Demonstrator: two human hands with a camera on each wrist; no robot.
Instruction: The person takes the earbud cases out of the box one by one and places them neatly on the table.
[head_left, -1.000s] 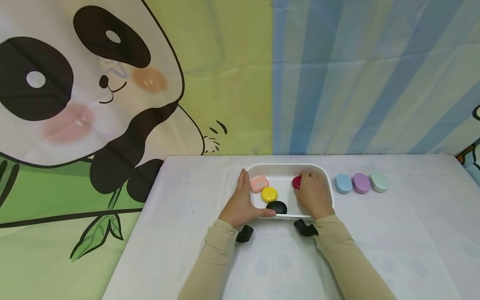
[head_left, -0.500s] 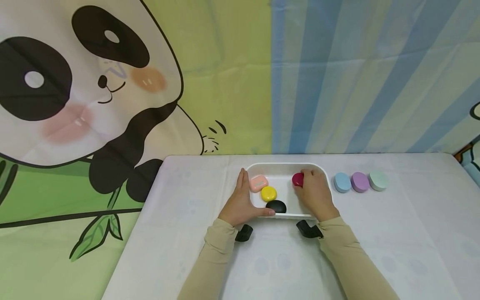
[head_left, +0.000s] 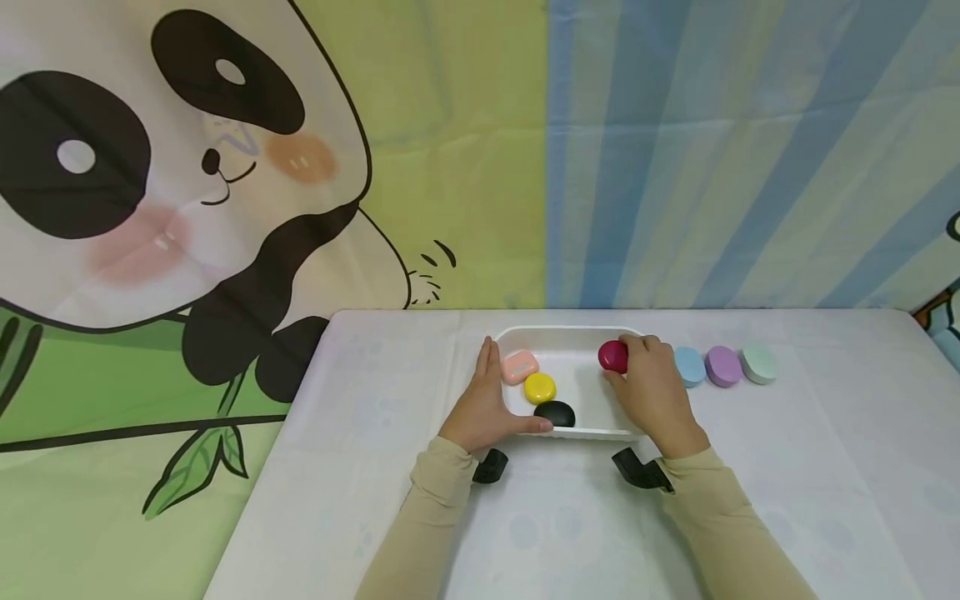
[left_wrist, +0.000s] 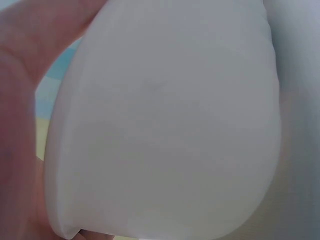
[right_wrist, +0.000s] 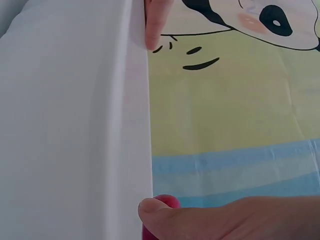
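Note:
A white tray lies on the table. My left hand grips its left end, thumb over the near rim and fingers along the side; the tray wall fills the left wrist view. Between thumb and fingers, my right hand pinches a glossy dark red round piece over the tray's right part. In the right wrist view the thumb hides most of this red piece. Toward the left inside the tray sit a pink rounded block, a yellow round piece and a black oval piece.
Right of the tray stand three rounded blocks in a row: light blue, purple and mint. A curtain with a panda print hangs behind the white-covered table. Black wrist mounts sit below both hands.
My right hand has moved right with the dark red piece in its pinch, now overlapping the tray's right rim. The left hand stays on the tray.

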